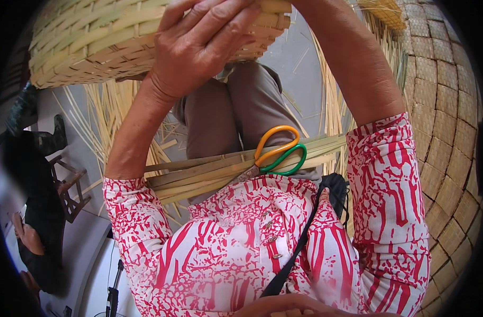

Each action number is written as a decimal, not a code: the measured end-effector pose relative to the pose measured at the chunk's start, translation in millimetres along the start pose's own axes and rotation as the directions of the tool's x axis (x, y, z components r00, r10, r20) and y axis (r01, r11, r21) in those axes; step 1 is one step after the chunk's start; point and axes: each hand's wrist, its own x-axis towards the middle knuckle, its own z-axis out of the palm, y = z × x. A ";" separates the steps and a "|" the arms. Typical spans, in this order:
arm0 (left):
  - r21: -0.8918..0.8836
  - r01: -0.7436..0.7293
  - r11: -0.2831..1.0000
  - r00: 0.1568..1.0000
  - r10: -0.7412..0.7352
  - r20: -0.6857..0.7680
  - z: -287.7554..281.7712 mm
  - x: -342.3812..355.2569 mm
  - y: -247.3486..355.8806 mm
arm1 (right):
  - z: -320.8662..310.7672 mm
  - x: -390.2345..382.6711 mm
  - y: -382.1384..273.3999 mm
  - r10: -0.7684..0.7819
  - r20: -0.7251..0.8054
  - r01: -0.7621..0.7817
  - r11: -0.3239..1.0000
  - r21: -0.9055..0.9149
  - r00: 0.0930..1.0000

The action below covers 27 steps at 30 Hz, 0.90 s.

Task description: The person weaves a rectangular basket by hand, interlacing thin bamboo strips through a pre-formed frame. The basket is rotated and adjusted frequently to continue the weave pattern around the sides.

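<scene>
A large woven basket of pale bamboo-like strips fills the upper left, tilted, its top cut off by the frame. My left hand is closed on its near side, fingers bent together over the weave. My right forearm stretches up past the top edge beside the basket, so my right hand is out of sight. Across my lap lies a bundle of flat split strips. Resting on them are scissors with one orange and one green handle loop, the blades pointing to the lower left and partly hidden by my shirt.
Long loose strips lie on the grey floor left of my knees, and more strips lie to the right. A brown woven-patterned surface curves along the right side. At far left are a wooden stool and a person in dark clothes.
</scene>
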 end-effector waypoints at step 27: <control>-0.084 -0.109 0.990 0.970 0.088 -0.228 21.6 18.6 3.8 | -16.9 7.3 -16.9 0.044 0.062 -0.047 0.998 0.051 0.997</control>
